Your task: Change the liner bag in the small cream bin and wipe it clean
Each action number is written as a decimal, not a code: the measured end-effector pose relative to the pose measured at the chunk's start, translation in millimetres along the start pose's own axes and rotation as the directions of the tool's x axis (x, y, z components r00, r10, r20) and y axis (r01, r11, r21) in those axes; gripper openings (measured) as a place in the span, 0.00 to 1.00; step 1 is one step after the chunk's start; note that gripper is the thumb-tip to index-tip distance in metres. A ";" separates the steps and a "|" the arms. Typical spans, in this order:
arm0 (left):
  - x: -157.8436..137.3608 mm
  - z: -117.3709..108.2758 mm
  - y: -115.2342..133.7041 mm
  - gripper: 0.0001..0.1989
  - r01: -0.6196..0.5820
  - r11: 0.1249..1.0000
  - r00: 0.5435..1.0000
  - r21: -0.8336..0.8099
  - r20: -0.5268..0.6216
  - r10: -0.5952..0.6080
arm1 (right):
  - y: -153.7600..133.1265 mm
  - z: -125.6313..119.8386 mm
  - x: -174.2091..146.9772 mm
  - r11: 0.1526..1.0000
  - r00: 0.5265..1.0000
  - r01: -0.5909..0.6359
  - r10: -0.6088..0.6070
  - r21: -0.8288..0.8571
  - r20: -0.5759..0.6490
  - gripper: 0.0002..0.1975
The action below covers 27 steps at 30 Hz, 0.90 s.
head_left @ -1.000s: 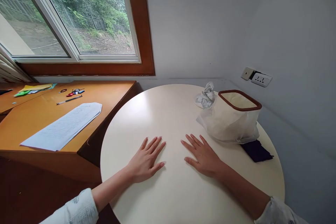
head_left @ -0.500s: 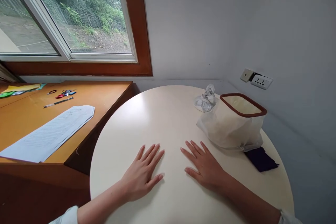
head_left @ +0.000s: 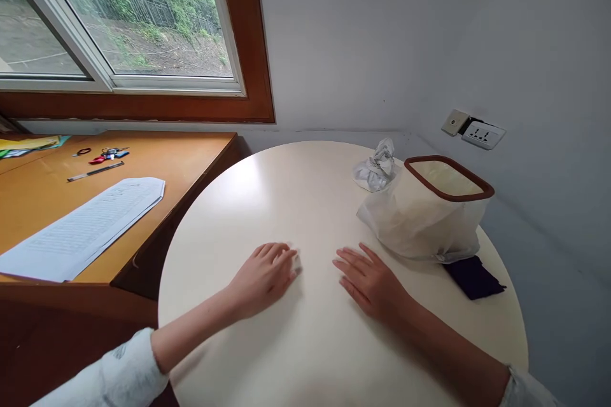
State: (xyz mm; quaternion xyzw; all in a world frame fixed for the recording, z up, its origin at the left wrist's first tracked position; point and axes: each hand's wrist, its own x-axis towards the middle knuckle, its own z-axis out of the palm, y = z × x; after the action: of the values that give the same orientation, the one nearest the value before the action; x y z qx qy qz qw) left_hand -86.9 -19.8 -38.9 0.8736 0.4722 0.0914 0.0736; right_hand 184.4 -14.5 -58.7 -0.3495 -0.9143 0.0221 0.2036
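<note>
My left hand point(head_left: 265, 275) is above the round white table point(head_left: 305, 197), its fingers loosely bent and a little blurred at the tips. It holds nothing. Opposite it, my right hand point(head_left: 370, 280) hovers low over or rests on the tabletop, fingers stretched out and slightly apart, also with nothing in it. Nearest to my right hand is a bin point(head_left: 446, 219) with a brown rim and a translucent plastic bag around it. A folded dark cloth point(head_left: 475, 278) lies at the bin's foot. Behind the bin sits a crumpled plastic bag point(head_left: 377, 168).
On the left stands a wooden desk point(head_left: 191, 168) with paper sheets point(head_left: 90, 226), a pen point(head_left: 95, 172), a bunch of keys point(head_left: 112, 154) and coloured folders point(head_left: 28, 145). A window point(head_left: 157, 25) is above it. A wall socket point(head_left: 483, 135) is at the right.
My left hand has risen from lying flat with fingers spread, and its fingers have bent. My right hand's fingers have drawn closer together. The view has tipped slightly downward.
</note>
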 end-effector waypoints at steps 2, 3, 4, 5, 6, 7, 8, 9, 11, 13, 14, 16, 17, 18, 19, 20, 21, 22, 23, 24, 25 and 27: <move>18.1 -5.2 -5.4 0.16 0.066 0.996 0.997 -0.054 -0.034 -0.068 | 5.4 -19.4 2.2 0.998 0.970 0.043 -0.055 -0.056 -0.238 0.15; 27.2 -7.7 -9.0 0.15 0.104 0.992 0.994 -0.075 -0.023 -0.106 | 10.1 -32.9 3.1 0.994 0.942 0.042 -0.072 -0.098 -0.328 0.14; 36.0 -10.2 -13.0 0.13 0.133 0.987 0.991 -0.095 -0.016 -0.135 | 16.1 -48.1 3.6 0.988 0.916 0.004 -0.065 -0.152 -0.396 0.15; 44.1 -12.7 -17.0 0.11 0.166 0.979 0.985 -0.117 -0.027 -0.170 | 23.2 -64.0 3.6 0.975 0.895 -0.057 -0.045 -0.213 -0.445 0.16; 51.4 -15.3 -20.7 0.09 0.181 0.972 0.981 -0.150 -0.040 -0.189 | 31.2 -79.6 2.8 0.952 0.875 -0.142 -0.007 -0.271 -0.484 0.17; 57.8 -18.1 -24.0 0.08 0.184 0.969 0.979 -0.167 -0.056 -0.195 | 39.7 -94.0 1.1 0.920 0.853 -0.251 0.065 -0.300 -0.517 0.20; 63.4 -21.1 -26.7 0.08 0.185 0.966 0.977 -0.182 -0.072 -0.201 | 48.4 -106.6 -1.4 0.883 0.837 -0.352 0.150 -0.309 -0.526 0.24; 68.2 -24.2 -28.7 0.07 0.182 0.964 0.975 -0.193 -0.088 -0.202 | 56.7 -116.7 -4.6 0.845 0.823 -0.430 0.223 -0.317 -0.523 0.27; 76.1 -30.8 -30.7 0.06 0.178 0.960 0.970 -0.218 -0.123 -0.208 | 71.7 -129.5 -12.4 0.789 0.820 -0.510 0.324 -0.342 -0.472 0.30; 82.9 -37.5 -30.6 0.06 0.168 0.949 0.961 -0.267 -0.172 -0.218 | 83.6 -134.4 -19.2 0.764 0.841 -0.523 0.391 -0.377 -0.375 0.27; 86.0 -40.9 -29.9 0.06 0.159 0.941 0.953 -0.299 -0.202 -0.225 | 88.3 -135.2 -21.3 0.761 0.850 -0.520 0.412 -0.388 -0.330 0.24; 92.0 -47.8 -27.8 0.07 0.141 0.919 0.934 -0.367 -0.259 -0.247 | 95.1 -136.1 -21.4 0.767 0.857 -0.513 0.431 -0.386 -0.283 0.20; 94.8 -51.1 -26.5 0.08 0.135 0.908 0.924 -0.395 -0.282 -0.260 | 97.2 -136.9 -19.4 0.774 0.856 -0.514 0.437 -0.369 -0.276 0.19; 97.4 -54.4 -25.2 0.08 0.132 0.897 0.914 -0.422 -0.299 -0.275 | 98.1 -138.0 -16.3 0.783 0.852 -0.521 0.450 -0.339 -0.267 0.18; 99.8 -57.4 -23.7 0.08 0.130 0.885 0.906 -0.446 -0.309 -0.289 | 97.9 -139.4 -12.2 0.794 0.847 -0.529 0.471 -0.299 -0.247 0.16; 102.0 -60.0 -22.1 0.09 0.126 0.874 0.902 -0.469 -0.313 -0.298 | 96.4 -140.8 -7.4 0.802 0.840 -0.540 0.497 -0.254 -0.216 0.15; 104.0 -62.2 -20.3 0.09 0.114 0.863 0.902 -0.491 -0.314 -0.298 | 93.4 -142.0 -2.3 0.807 0.834 -0.551 0.522 -0.212 -0.182 0.14; 105.6 -63.7 -18.2 0.09 0.095 0.852 0.905 -0.515 -0.311 -0.289 | 89.0 -142.7 3.0 0.810 0.828 -0.560 0.540 -0.175 -0.152 0.12; 106.8 -64.4 -15.5 0.09 0.069 0.839 0.912 -0.540 -0.306 -0.272 | 83.1 -142.9 8.3 0.814 0.826 -0.563 0.548 -0.144 -0.132 0.11; 107.4 -64.2 -12.3 0.09 0.037 0.825 0.921 -0.564 -0.301 -0.247 | 75.9 -142.3 13.4 0.821 0.829 -0.559 0.546 -0.120 -0.124 0.10; 107.4 -63.0 -8.4 0.12 0.002 0.808 0.930 -0.589 -0.295 -0.218 | 67.6 -141.0 18.3 0.833 0.837 -0.545 0.534 -0.096 -0.123 0.09; 104.8 -57.1 0.6 0.26 -0.058 0.768 0.949 -0.638 -0.274 -0.156 | 48.8 -135.7 27.5 0.868 0.866 -0.494 0.488 -0.041 -0.113 0.08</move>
State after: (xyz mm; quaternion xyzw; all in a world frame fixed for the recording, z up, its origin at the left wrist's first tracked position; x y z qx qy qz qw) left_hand -43.2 70.2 26.1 0.7580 0.4415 0.3804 0.2929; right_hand 249.3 26.4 66.5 -0.5780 -0.7843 0.0245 0.2241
